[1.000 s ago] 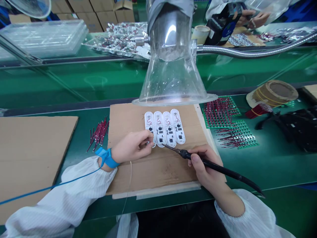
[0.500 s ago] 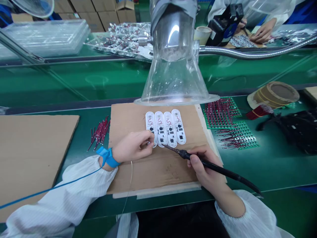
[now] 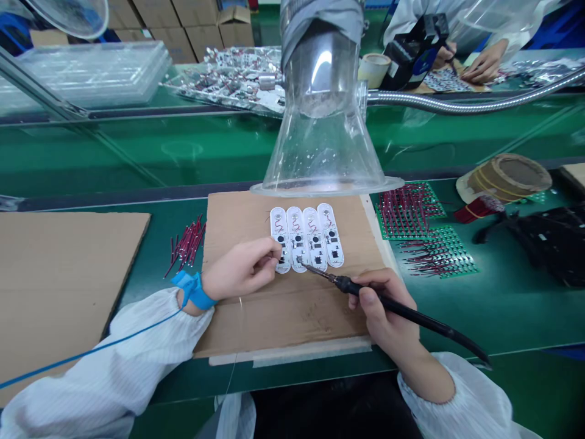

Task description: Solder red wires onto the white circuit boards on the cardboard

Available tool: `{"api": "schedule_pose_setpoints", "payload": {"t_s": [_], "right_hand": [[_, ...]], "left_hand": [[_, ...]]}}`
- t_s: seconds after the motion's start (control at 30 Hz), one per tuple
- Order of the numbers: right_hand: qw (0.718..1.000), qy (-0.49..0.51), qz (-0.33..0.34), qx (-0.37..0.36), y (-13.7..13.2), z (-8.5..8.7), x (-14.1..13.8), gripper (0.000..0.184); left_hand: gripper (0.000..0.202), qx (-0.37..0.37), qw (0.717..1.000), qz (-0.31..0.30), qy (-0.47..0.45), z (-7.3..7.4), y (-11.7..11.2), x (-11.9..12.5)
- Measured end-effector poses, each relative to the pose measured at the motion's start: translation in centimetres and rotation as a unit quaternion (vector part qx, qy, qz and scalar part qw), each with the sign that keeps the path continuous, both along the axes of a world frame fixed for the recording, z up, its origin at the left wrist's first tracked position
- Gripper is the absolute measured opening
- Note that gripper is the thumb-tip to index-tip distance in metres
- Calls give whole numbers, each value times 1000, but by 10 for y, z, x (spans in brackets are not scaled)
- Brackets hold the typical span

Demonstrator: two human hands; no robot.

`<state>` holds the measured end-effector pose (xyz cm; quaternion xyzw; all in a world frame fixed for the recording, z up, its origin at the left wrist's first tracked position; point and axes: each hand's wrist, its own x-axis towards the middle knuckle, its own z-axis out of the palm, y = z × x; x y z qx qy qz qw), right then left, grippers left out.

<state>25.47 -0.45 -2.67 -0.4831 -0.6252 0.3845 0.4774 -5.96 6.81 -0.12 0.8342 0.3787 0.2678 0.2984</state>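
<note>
Several long white circuit boards (image 3: 330, 235) with rounded ends lie side by side on a cardboard sheet (image 3: 283, 323). My right hand (image 3: 386, 305) grips a soldering iron (image 3: 350, 285) like a pen. Its tip touches or hovers just over the lower end of the second board from the left; I cannot tell which. Pinched in my left hand (image 3: 244, 265) is a thin solder wire (image 3: 241, 311), which hangs below the palm. That hand rests at the left board and covers part of its edge. A blue wrist strap (image 3: 194, 291) circles my left wrist.
A clear fume hood (image 3: 326, 146) hangs over the boards. Red wires (image 3: 187, 242) lie left of the cardboard. Green boards with red wires (image 3: 406, 210), a tape roll (image 3: 505, 177) and a black object (image 3: 553, 241) stand right. A co-worker's hands (image 3: 487, 61) work across the divider.
My left hand has drawn slightly left and back from the second board. The iron's tip has shifted a little to the right. The boards keep their places on the cardboard.
</note>
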Motion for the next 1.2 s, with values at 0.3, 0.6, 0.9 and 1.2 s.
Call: {"api": "schedule_pose_setpoints", "payload": {"t_s": [0.3,0.6,0.9,1.2], "right_hand": [[999,34,-19,-10,6,14,-27,20],[1000,2,-1,-4,5,-4,-25,14],[999,-29,13,-14,6,0,-25,20],[999,-22,28,-20,7,1,-25,16]], "left_hand": [[5,6,998,20,-61,-2,1,-27],[7,4,999,14,-36,-5,-4,-24],[6,-1,1000,29,-10,-3,-2,-22],[6,-4,1000,30,0,-4,-2,-25]]}}
